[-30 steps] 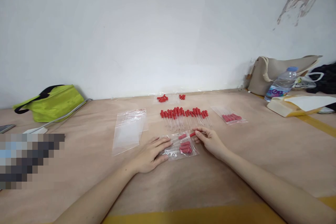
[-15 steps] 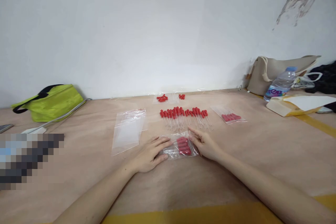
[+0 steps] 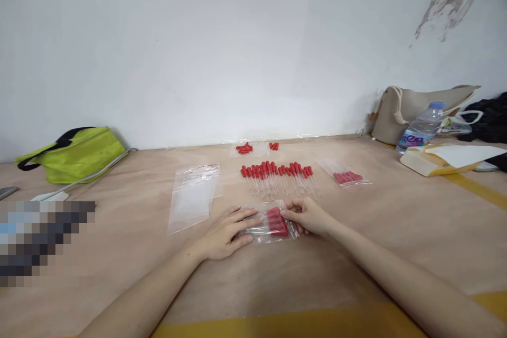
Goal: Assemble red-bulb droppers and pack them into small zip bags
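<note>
In front of me lies a clear zip bag (image 3: 263, 236) with several red-bulbed droppers (image 3: 277, 223) inside, their bulbs toward the right. My left hand (image 3: 225, 234) rests on the bag's left part, fingers spread flat. The right edge of the bag is pinched between the thumb and fingers of my right hand (image 3: 310, 216), close to the bulbs. Just beyond, a row of loose droppers (image 3: 269, 170) has red bulbs away from me and thin clear stems toward me.
Flat clear bags (image 3: 193, 198) lie at left, a filled bag (image 3: 347, 176) at right. Small red bulbs (image 3: 244, 148) sit by the wall. Farther out are a lime pouch (image 3: 85, 156), a water bottle (image 3: 422, 127), a beige bag (image 3: 386, 119) and an opened envelope (image 3: 423, 161).
My right hand has gone from extended fingers beside the bag to a pinch on its right edge. My left hand stays flat on the bag.
</note>
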`<state>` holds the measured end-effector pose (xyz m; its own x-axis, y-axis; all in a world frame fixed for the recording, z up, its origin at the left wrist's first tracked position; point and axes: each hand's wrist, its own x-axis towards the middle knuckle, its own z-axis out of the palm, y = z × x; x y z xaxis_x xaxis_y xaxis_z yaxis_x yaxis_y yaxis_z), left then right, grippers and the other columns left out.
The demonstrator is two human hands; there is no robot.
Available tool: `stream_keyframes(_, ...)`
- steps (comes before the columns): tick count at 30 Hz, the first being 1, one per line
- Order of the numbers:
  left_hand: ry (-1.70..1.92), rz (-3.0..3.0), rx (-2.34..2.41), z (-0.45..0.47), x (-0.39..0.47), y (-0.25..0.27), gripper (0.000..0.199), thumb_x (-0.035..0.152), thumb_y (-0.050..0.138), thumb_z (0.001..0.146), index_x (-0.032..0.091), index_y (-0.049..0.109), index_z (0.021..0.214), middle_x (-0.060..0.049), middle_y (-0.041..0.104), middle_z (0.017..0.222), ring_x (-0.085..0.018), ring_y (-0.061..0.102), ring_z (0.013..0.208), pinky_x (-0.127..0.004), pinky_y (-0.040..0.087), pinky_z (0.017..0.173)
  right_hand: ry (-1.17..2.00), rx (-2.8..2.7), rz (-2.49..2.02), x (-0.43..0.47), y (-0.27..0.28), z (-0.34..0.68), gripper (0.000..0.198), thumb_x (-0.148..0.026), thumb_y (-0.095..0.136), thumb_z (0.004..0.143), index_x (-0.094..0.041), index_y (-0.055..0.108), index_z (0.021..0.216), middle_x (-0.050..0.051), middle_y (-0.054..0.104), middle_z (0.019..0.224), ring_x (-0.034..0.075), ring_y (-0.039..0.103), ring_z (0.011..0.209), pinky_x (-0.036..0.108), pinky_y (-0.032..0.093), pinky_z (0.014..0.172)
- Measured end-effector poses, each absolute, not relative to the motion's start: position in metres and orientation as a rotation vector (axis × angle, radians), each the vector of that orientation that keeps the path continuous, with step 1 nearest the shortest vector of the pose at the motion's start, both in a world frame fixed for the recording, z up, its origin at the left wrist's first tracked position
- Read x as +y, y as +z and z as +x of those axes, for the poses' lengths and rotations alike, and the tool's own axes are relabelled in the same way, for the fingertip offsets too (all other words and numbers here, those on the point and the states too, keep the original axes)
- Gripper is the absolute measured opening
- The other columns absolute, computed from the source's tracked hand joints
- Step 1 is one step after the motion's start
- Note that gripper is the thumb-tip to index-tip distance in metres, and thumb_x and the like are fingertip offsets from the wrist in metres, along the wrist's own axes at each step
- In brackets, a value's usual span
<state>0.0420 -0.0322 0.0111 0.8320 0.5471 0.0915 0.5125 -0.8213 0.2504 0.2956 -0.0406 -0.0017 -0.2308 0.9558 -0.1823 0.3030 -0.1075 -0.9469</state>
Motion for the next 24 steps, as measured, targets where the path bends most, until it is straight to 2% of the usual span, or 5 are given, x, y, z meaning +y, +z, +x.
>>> stream_keyframes(5, 0.251, 2.757, 0.758, 0.041, -0.031, 0.013, 0.04, 0.036, 0.04, 0.089, 0.033, 0.037, 0.129, -0.001, 0.036, 0.137, -0.019, 0.034, 0.124, -0.043, 0.018, 0.106, 1.42, -1.375, -1.374, -0.038, -0.002, 0.297, 0.037, -0.035, 0.066, 0.063, -0.016, 0.051, 0.091, -0.011, 0.046, 0.044, 0.004, 0.037, 0.029, 0.015, 0.023, 0.028)
stream_keyframes(9, 0.253, 2.723, 0.697, 0.041, -0.031, 0.016, 0.043, 0.033, 0.041, 0.088, 0.032, 0.034, 0.13, -0.001, 0.039, 0.135, -0.019, 0.035, 0.124, -0.043, 0.017, 0.106, 1.54, -1.446, -1.347, -0.037, 0.001, 0.299, 0.03, -0.038, 0.067, 0.062, -0.014, 0.055, 0.075, -0.01, 0.04, 0.04, 0.002, 0.028, 0.029, 0.016, 0.016, 0.029)
stream_keyframes(15, 0.452, 2.631, 0.682, 0.037, -0.033, 0.011, 0.049, 0.028, 0.042, 0.088, 0.026, 0.027, 0.134, -0.003, 0.038, 0.136, -0.019, 0.035, 0.124, -0.038, 0.026, 0.104, 1.518, -1.408, -1.048, -0.044, 0.003, 0.295, 0.035, -0.046, 0.065, 0.064, -0.017, 0.048, 0.072, -0.004, 0.054, 0.063, 0.007, 0.048, 0.051, 0.019, 0.038, 0.047)
stream_keyframes(18, 0.665, 2.575, 0.819, 0.034, -0.03, 0.005, 0.053, 0.027, 0.042, 0.088, 0.024, 0.02, 0.136, -0.005, 0.037, 0.136, -0.019, 0.036, 0.123, -0.037, 0.031, 0.102, 1.446, -1.324, -0.915, -0.041, 0.01, 0.304, 0.034, -0.046, 0.065, 0.066, -0.018, 0.047, 0.073, -0.004, 0.056, 0.065, 0.009, 0.053, 0.056, 0.023, 0.044, 0.056)
stream_keyframes(24, 0.769, 2.608, 1.016, 0.033, -0.022, -0.001, 0.058, 0.029, 0.044, 0.086, 0.024, 0.016, 0.137, -0.006, 0.037, 0.136, -0.021, 0.033, 0.125, -0.041, 0.028, 0.103, 0.898, -0.82, -0.898, -0.009, 0.019, 0.363, 0.041, -0.044, 0.072, 0.057, -0.021, 0.043, 0.072, -0.005, 0.058, 0.066, 0.009, 0.055, 0.05, 0.022, 0.047, 0.047)
